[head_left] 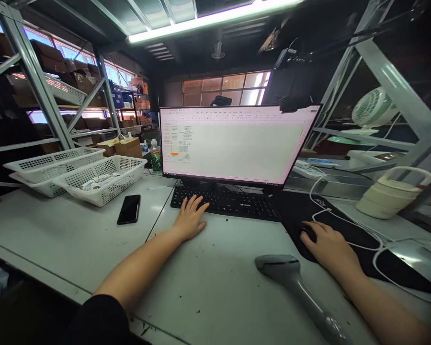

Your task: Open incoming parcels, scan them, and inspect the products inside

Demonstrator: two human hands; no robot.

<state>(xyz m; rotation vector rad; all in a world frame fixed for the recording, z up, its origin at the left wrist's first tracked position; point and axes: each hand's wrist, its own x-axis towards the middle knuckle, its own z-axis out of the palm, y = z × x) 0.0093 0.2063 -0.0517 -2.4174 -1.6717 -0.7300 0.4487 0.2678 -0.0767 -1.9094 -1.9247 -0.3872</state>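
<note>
Mouse [306,233] beneath right hand [331,247]

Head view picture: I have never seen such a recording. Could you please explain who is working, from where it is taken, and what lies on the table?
There is no machine here: a person works with two bare hands. The single picture comes from a camera on the person's head, looking forward and down, so both arms enter from below. The left hand lies flat on the left end of a black keyboard. The right hand holds a dark mouse on a black pad. Behind them stands a monitor showing a spreadsheet. On the grey table also lie a black phone, white baskets and a grey handheld scanner, which nobody touches.
</note>
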